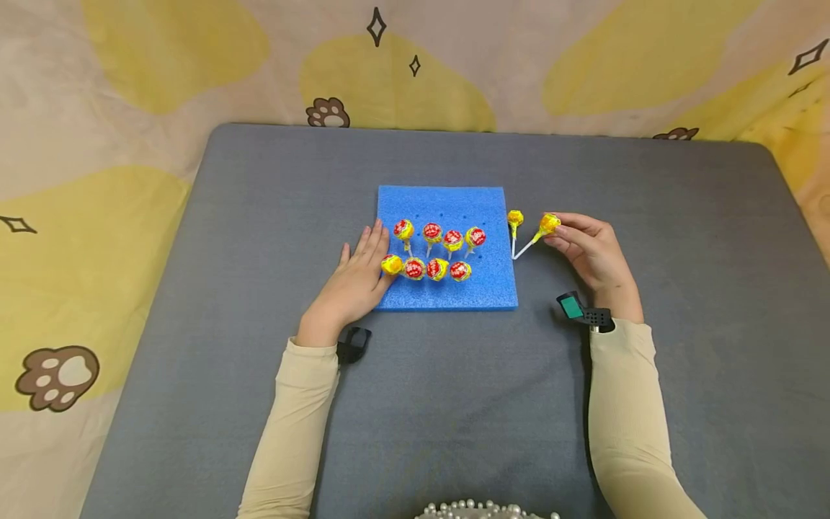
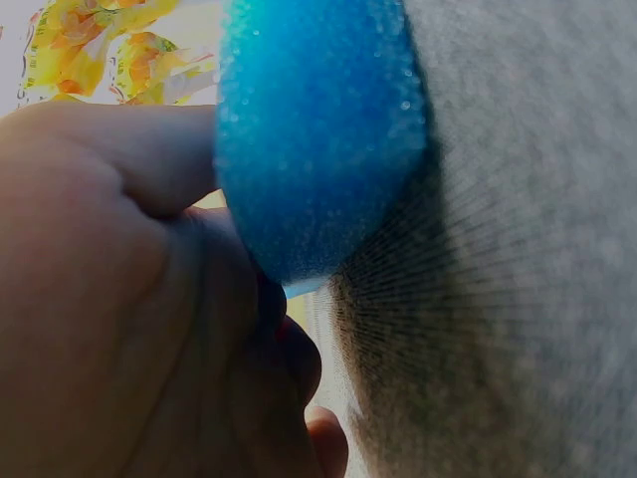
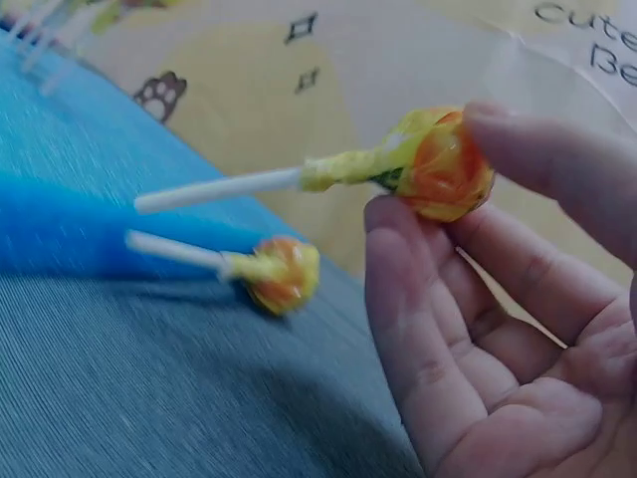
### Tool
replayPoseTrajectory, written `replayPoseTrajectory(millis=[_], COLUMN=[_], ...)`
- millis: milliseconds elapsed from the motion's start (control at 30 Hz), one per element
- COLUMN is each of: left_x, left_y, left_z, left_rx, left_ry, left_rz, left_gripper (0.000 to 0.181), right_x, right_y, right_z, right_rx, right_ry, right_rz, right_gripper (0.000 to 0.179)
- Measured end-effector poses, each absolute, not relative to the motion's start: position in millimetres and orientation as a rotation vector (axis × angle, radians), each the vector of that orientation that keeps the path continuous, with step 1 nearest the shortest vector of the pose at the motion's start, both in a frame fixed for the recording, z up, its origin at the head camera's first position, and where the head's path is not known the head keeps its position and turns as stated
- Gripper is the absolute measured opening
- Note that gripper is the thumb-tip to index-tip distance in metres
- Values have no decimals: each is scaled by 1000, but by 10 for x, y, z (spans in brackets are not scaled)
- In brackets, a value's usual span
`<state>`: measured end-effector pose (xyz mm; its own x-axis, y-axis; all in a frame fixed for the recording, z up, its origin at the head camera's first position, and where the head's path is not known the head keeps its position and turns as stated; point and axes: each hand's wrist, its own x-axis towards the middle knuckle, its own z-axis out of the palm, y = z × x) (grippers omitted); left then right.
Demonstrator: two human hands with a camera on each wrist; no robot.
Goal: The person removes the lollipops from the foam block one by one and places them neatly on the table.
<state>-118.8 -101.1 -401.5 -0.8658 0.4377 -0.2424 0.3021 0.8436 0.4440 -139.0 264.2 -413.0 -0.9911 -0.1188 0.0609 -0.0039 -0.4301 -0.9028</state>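
Observation:
My right hand (image 1: 596, 256) pinches a lollipop (image 1: 550, 224) in a yellow wrapper by its candy head, between thumb and fingertips. In the right wrist view the held lollipop's white stick (image 3: 219, 189) points left toward the foam. Below it a second lollipop (image 3: 282, 274) lies on the table beside the board's right edge. Several lollipops (image 1: 432, 232) with red and yellow wrappers stand in two rows in a blue foam board (image 1: 493, 288). My left hand (image 1: 353, 281) rests along the board's left edge, fingers straight, the thumb over the top face near the front row.
A grey tabletop (image 1: 454, 404) surrounds the board. Behind it hangs a printed cloth (image 1: 272, 58) with paw and star shapes. Small holes show in the rear part of the foam. A dark strap (image 1: 586, 311) sits on my right wrist.

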Motion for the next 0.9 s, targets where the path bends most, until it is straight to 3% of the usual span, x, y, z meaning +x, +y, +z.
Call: replayPoseTrajectory(millis=[533, 900], left_x=[-1158, -1186], left_y=[-1050, -1015], left_z=[-4076, -4049], left_rx=[523, 539], left_ry=[2679, 2684], left_rz=[566, 570], left_gripper=[69, 70], right_x=[-1557, -1680], right_y=[2672, 2727], right_z=[-4125, -4071], right_rx=[17, 50], right_ry=[1984, 2442], right_rz=[-2213, -1764], right_gripper=[13, 34])
